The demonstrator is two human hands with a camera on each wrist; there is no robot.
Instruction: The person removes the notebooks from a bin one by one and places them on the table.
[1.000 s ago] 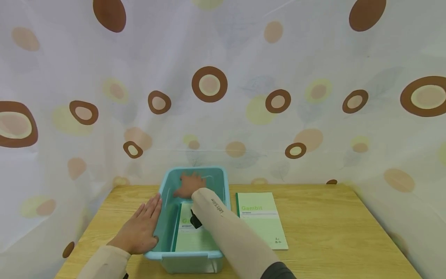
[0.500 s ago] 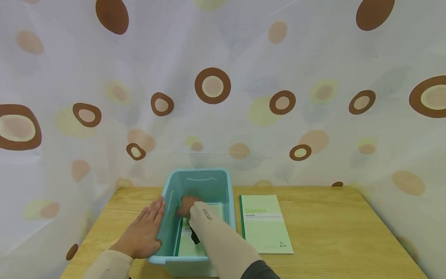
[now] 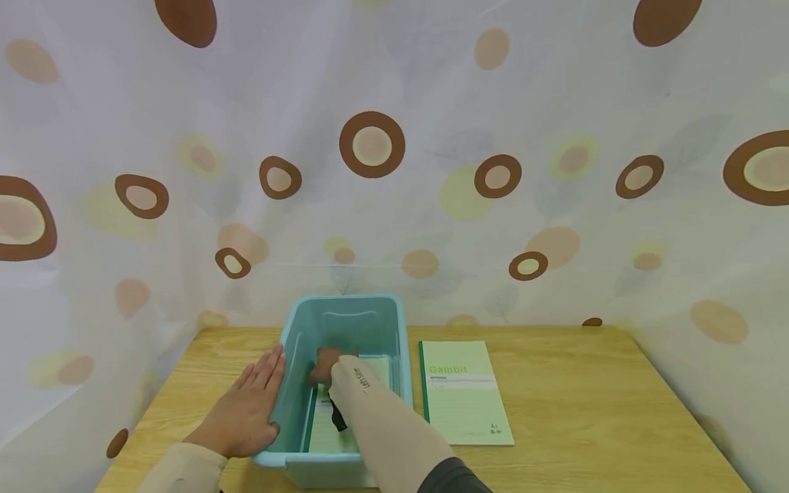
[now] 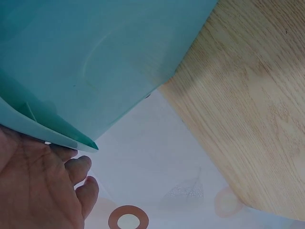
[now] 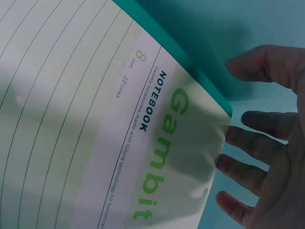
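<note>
A light blue plastic bin (image 3: 364,325) stands on the table with a pale green notebook (image 3: 327,431) lying in it, dark green along its spine. My right hand (image 3: 323,365) reaches into the bin at the notebook's far edge. In the right wrist view, its fingertips (image 5: 233,134) meet the top edge of that notebook, marked "Gambit", while the thumb (image 5: 252,64) stays apart beyond the spine. My left hand (image 3: 246,407) lies along the bin's left side, fingers together; the left wrist view has its fingers (image 4: 78,167) just under the bin's rim (image 4: 47,136).
To the right of the bin lies a second pale green "Gambit" notebook (image 3: 465,404), flat on the wooden table (image 3: 573,397). A patterned white curtain (image 3: 431,219) hangs behind the table and along both sides.
My right hand has drawn back from the bin's far end to the notebook's top edge. My left hand stays at the bin's side. The whole head view shifts slightly.
</note>
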